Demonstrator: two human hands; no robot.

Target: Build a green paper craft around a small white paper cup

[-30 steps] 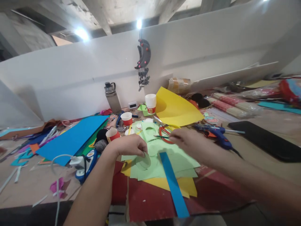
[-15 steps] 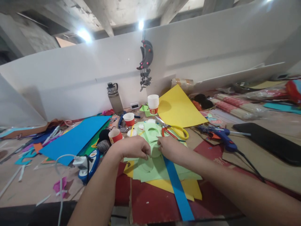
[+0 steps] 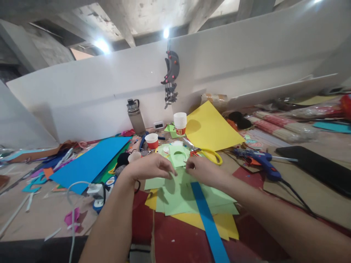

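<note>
Cluttered worktop, green paper mid-view under two hands.
The paper lies piled over yellow sheets; a blue strip rests on its near part. The left hand bends its fingers close above it, the right hand's curl together; whether either pinches anything, I cannot tell. Scissors lie just beyond the right hand.

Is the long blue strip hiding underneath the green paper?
No, the blue strip lies on top of the green paper.
</note>
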